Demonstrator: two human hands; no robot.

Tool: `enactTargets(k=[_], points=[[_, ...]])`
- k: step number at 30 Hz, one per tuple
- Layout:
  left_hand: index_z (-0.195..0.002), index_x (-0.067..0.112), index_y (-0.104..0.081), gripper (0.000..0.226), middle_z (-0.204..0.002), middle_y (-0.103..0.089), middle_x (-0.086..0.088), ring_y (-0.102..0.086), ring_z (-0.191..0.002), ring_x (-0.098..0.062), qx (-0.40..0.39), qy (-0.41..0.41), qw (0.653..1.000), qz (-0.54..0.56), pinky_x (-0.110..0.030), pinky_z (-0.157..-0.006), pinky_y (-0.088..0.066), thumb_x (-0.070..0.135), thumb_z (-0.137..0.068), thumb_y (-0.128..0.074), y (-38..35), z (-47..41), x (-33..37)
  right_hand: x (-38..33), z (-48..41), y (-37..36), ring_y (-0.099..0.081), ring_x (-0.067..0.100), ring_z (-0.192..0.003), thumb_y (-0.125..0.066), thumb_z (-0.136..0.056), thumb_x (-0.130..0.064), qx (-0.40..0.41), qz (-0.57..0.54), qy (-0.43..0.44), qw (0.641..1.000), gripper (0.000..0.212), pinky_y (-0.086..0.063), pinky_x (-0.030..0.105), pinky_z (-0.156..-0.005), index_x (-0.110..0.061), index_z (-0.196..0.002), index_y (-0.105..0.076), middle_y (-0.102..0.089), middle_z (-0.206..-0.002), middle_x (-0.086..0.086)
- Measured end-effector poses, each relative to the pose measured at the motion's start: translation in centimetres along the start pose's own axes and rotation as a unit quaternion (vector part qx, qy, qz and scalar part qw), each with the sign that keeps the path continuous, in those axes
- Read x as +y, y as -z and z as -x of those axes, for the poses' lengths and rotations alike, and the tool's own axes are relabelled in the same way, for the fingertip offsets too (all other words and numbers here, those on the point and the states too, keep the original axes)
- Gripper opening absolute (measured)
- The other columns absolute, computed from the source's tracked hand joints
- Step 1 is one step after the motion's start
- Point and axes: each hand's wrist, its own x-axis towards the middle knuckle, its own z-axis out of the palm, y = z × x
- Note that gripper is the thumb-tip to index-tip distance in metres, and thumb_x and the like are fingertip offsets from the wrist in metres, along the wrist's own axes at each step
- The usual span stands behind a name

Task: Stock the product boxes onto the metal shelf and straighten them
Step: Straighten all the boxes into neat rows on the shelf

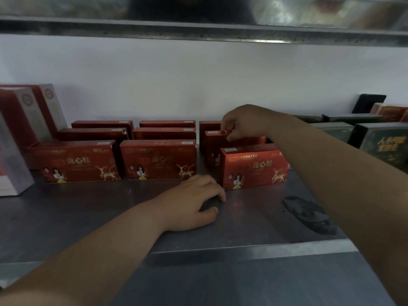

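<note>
Front red boxes (157, 161) read "鹿心肽" — smaller print is blurred.

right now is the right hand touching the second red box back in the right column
Touching. The head view shows the right hand pinching the top edge of the second red box.

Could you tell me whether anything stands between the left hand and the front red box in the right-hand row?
Nothing visible does: the left hand rests on the metal shelf right at the lower left corner of the front red box.
</note>
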Motion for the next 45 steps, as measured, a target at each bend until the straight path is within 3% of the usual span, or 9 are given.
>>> enactTargets(k=[7, 11, 30, 35, 40, 43, 45], points=[[-0.126, 0.04, -0.051, 0.029, -0.124, -0.04, 0.019, -0.034, -0.116, 0.002, 0.002, 0.001, 1.0, -0.003, -0.02, -0.099, -0.034, 0.042, -0.097, -0.053, 0.0, 0.0, 0.0, -0.8, -0.6, -0.9, -0.057, 0.016, -0.104, -0.077, -0.086, -0.032, 0.031, 0.025, -0.004, 0.999, 0.034, -0.051, 0.038, -0.09, -0.027, -0.12, -0.068, -0.067, -0.115, -0.005], [-0.126, 0.039, -0.052, 0.029, -0.124, -0.041, 0.018, -0.034, -0.116, 0.001, 0.009, 0.001, 1.0, -0.001, -0.017, -0.098, -0.032, 0.041, -0.097, -0.053, -0.1, 0.0, 0.0, -0.7, -0.5, -0.8, -0.056, 0.015, -0.102, -0.078, -0.086, -0.032, 0.038, 0.023, -0.012, 0.999, 0.033, -0.05, 0.035, -0.086, -0.028, -0.118, -0.069, -0.066, -0.114, -0.006], [-0.124, 0.042, -0.052, 0.027, -0.123, -0.041, 0.021, -0.035, -0.116, 0.003, 0.01, 0.004, 1.0, -0.003, -0.025, -0.101, -0.037, 0.042, -0.097, -0.053, -0.1, 0.0, 0.1, -0.7, 0.0, -1.2, -0.06, 0.019, -0.108, -0.075, -0.089, -0.032, 0.046, 0.016, -0.013, 0.999, 0.032, -0.049, 0.034, -0.087, -0.026, -0.119, -0.069, -0.067, -0.118, -0.002], [-0.124, 0.042, -0.051, 0.028, -0.124, -0.04, 0.021, -0.035, -0.118, 0.002, 0.009, 0.007, 1.0, -0.001, -0.026, -0.103, -0.037, 0.042, -0.097, -0.052, -0.1, 0.1, 0.2, -1.4, 2.1, -0.1, -0.061, 0.015, -0.113, -0.069, -0.094, -0.038, 0.079, -0.049, -0.011, 0.996, 0.03, -0.048, 0.031, -0.094, -0.025, -0.121, -0.068, -0.068, -0.122, -0.004], [-0.125, 0.044, -0.05, 0.028, -0.126, -0.038, 0.022, -0.033, -0.12, 0.003, 0.007, 0.011, 1.0, -0.003, -0.027, -0.103, -0.037, 0.043, -0.096, -0.051, -0.1, 0.0, 0.2, -2.2, 6.6, 0.5, -0.063, -0.001, -0.104, -0.066, -0.089, -0.058, 0.055, -0.146, 0.009, 0.988, 0.025, -0.051, 0.03, -0.097, -0.04, -0.105, -0.072, -0.071, -0.106, -0.02], [-0.125, 0.043, -0.051, 0.028, -0.126, -0.039, 0.021, -0.033, -0.119, 0.003, 0.007, 0.012, 1.0, -0.005, -0.024, -0.1, -0.036, 0.043, -0.097, -0.052, -0.2, 0.0, 0.3, -2.1, 8.4, -0.1, -0.063, -0.003, -0.103, -0.07, -0.075, -0.071, 0.01, -0.13, 0.025, 0.991, 0.043, -0.052, 0.03, -0.094, -0.044, -0.109, -0.069, -0.07, -0.106, -0.023], [-0.125, 0.042, -0.051, 0.028, -0.126, -0.039, 0.021, -0.033, -0.119, 0.004, 0.007, 0.01, 1.0, -0.008, -0.024, -0.1, -0.036, 0.043, -0.097, -0.051, -0.1, 0.0, 0.3, -1.9, 8.7, -1.0, -0.064, 0.004, -0.102, -0.076, -0.072, -0.066, 0.0, -0.086, 0.05, 0.995, 0.05, -0.054, 0.035, -0.09, -0.043, -0.115, -0.064, -0.069, -0.108, -0.018]])
